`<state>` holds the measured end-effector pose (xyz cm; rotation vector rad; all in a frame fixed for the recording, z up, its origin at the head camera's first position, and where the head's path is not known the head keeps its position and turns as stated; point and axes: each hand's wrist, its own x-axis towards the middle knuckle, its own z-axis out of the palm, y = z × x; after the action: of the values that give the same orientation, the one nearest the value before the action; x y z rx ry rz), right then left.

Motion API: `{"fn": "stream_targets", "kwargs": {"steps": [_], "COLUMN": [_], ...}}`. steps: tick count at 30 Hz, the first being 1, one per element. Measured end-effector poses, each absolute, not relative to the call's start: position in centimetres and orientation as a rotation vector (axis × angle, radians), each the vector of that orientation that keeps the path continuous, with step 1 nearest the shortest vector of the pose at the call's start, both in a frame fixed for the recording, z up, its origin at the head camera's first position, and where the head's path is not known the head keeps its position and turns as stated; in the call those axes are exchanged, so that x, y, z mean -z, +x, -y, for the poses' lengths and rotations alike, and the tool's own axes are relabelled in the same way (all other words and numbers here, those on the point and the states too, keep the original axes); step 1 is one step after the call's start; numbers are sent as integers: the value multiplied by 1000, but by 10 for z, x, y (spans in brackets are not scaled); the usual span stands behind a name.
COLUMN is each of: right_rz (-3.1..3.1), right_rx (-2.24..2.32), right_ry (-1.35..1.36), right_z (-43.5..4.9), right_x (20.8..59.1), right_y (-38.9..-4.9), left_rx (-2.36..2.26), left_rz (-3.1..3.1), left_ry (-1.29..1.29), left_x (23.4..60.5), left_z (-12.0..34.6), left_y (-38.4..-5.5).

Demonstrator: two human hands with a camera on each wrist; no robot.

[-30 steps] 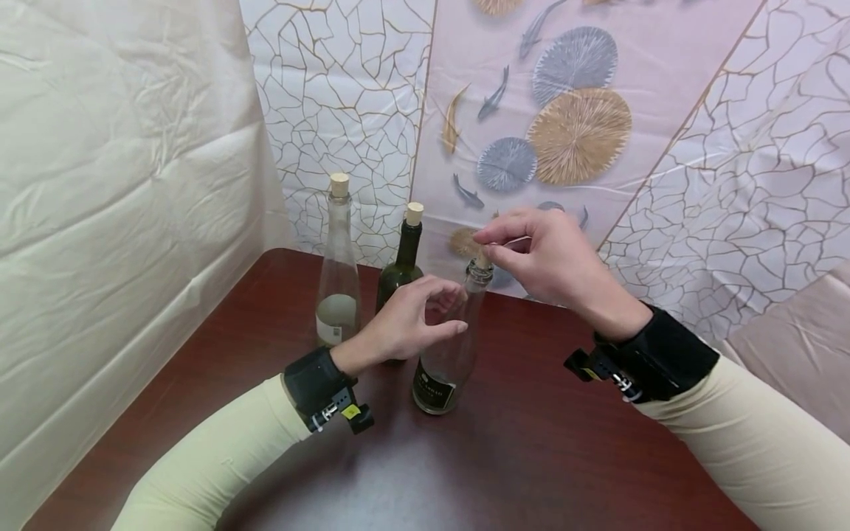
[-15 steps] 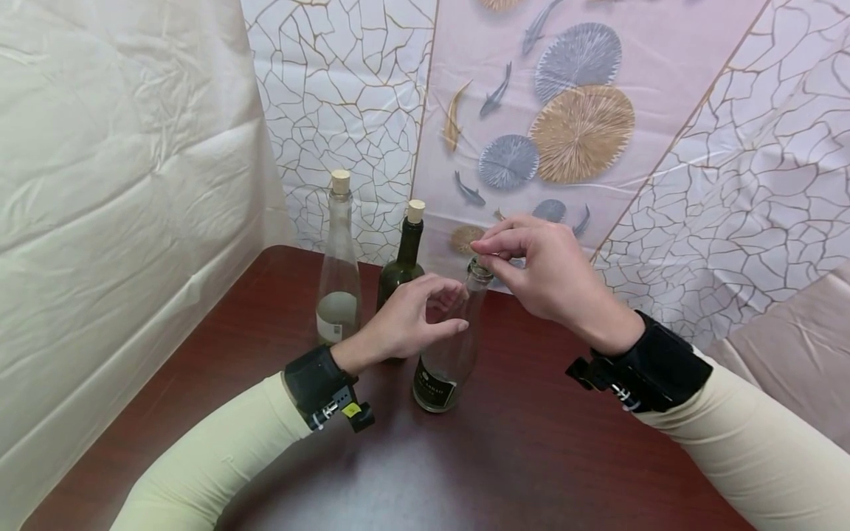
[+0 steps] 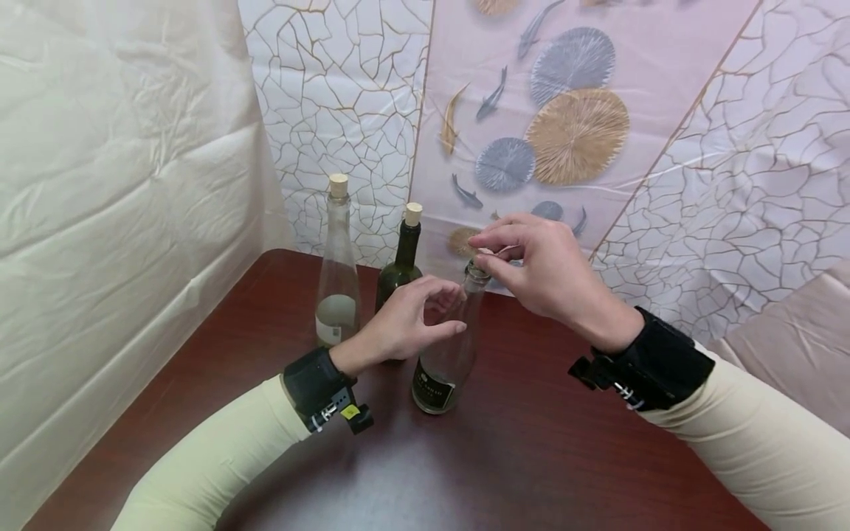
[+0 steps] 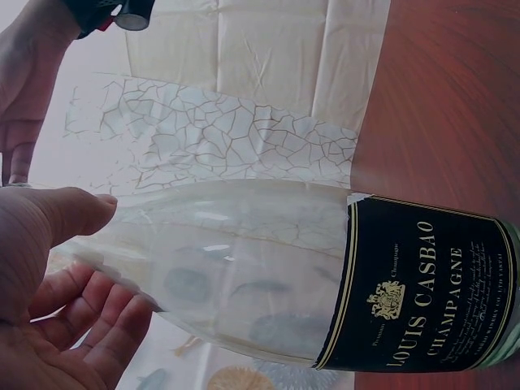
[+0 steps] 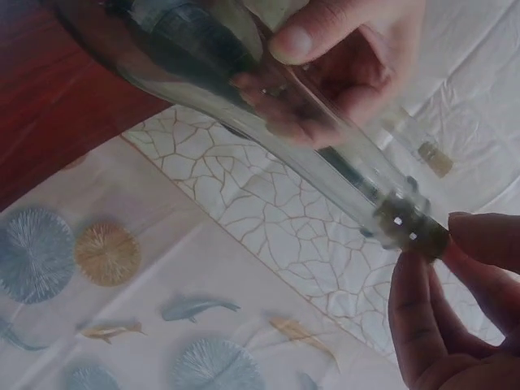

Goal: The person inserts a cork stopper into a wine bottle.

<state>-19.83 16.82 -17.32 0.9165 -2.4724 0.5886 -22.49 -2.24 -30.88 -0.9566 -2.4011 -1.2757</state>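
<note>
A clear champagne bottle (image 3: pixel 433 389) with a black label stands on the table, leaning slightly away to the right in the head view. My left hand (image 3: pixel 406 318) curls round its upper part, thumb in front and fingers behind the glass. Over the bottle's mouth, my right hand (image 3: pixel 547 269) pinches a cork (image 5: pixel 432 241) between thumb and fingertips. The cork sits at the mouth, mostly covered by the fingers in the head view. In the left wrist view the black label (image 4: pixel 422 284) reads "Louis Casbao Champagne".
Behind my left hand stand a dark green bottle (image 3: pixel 398 273) and a tall clear bottle (image 3: pixel 339 258), each topped with a cork. The reddish-brown table (image 3: pixel 531 442) ends at a patterned cloth backdrop (image 3: pixel 345 88); a cream cloth (image 3: pixel 119 147) hangs at the left.
My right hand's fingers have come down a little onto the bottle's mouth, covering the cork that showed more a second ago. My left hand has kept its place.
</note>
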Motion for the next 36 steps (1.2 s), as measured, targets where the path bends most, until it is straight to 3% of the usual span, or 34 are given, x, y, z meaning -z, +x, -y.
{"fn": "stream_targets", "kwargs": {"steps": [10, 36], "right_rz": [2605, 2459], "right_rx": [-457, -704], "right_ry": [877, 782], "right_z": [-165, -169], "right_x": [152, 185], "right_y": [-205, -201], "left_rx": [1307, 1317], "left_rz": [2383, 2376], "left_ry": [-960, -969], "left_x": [313, 311], "left_z": [22, 22], "left_y": [-223, -227]}}
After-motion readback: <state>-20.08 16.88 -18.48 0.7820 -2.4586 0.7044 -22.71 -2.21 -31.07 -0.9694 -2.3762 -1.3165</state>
